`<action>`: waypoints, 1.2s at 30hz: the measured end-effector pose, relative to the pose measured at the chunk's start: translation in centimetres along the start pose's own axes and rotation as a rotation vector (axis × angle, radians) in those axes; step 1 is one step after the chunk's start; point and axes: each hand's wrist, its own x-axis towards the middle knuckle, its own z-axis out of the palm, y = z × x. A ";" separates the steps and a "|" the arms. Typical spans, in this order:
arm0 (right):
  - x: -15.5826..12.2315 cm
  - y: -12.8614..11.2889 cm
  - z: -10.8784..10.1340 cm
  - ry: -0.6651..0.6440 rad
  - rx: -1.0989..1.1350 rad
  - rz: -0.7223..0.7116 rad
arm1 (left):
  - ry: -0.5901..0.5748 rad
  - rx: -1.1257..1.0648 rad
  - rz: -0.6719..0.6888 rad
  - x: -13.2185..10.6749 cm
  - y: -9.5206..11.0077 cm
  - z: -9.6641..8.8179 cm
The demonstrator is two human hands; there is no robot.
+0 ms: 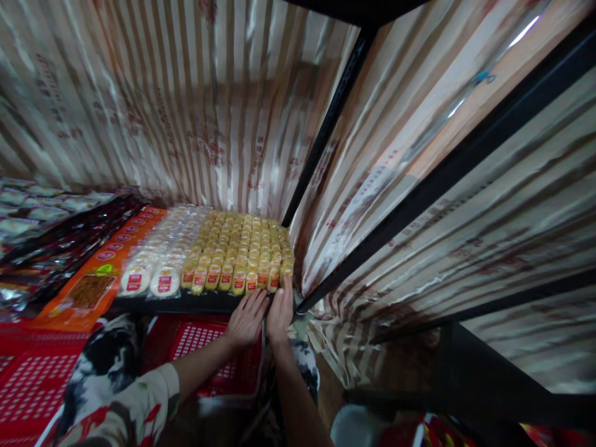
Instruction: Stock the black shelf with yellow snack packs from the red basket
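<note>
Rows of small yellow packaged snacks (242, 245) fill the right end of a dark shelf (186, 303). My left hand (246, 320) lies against the shelf's front edge just below the yellow packs, fingers stretched out and together. My right hand (280, 310) is beside it, fingers extended upward and touching the front row of yellow packs near the right corner. Neither hand is wrapped round anything.
White round packs with red labels (153, 273) lie left of the yellow ones, then orange packets (100, 279) and dark packets (56, 248). Red plastic baskets (205, 347) sit below the shelf. Striped foil sheeting (195, 105) lines the walls, with black frame bars (326, 130) on the right.
</note>
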 end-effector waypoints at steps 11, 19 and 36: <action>-4.8 0.1 1.8 -0.082 0.011 -0.001 | -0.033 -0.033 -0.145 -1.6 -1.7 -0.6; -2.4 0.7 1.1 0.034 -0.007 -0.028 | -0.005 -0.054 -0.139 -1.7 -2.0 -1.2; 5.2 3.5 0.5 0.064 0.221 0.294 | -0.106 -0.093 0.237 7.1 0.0 0.8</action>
